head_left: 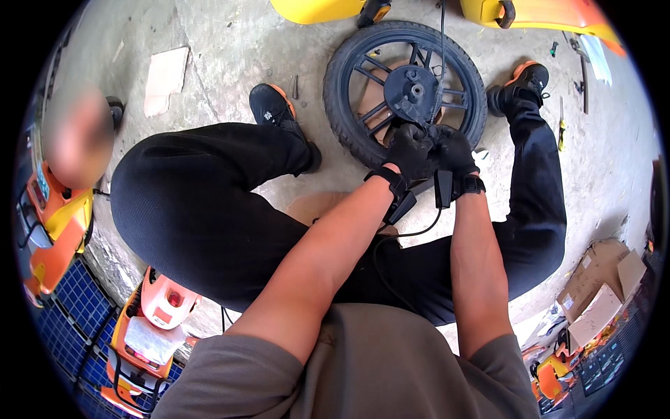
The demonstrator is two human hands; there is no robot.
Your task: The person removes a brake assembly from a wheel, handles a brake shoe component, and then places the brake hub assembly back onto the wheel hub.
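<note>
A black spoked wheel with a treaded tyre (335, 91) lies on the concrete between my feet. At its middle sits a dark round hub plate (403, 98) with a central axle hole. My left hand (410, 150), in a black glove, is closed at the hub's near edge. My right hand (453, 148), also gloved, is closed right beside it, the two almost touching. Whatever the fingers grip is hidden by the gloves. A thin dark cable (442, 42) comes down from the top across the wheel toward the hub.
Yellow vehicle body parts (551, 15) stand beyond the wheel. A screwdriver (561, 126) lies right of my right leg, a cardboard piece (166, 80) far left. An opened cardboard box (600, 293) sits at the right. Orange vehicles (139, 342) stand lower left. A blurred shape (80, 136) shows at left.
</note>
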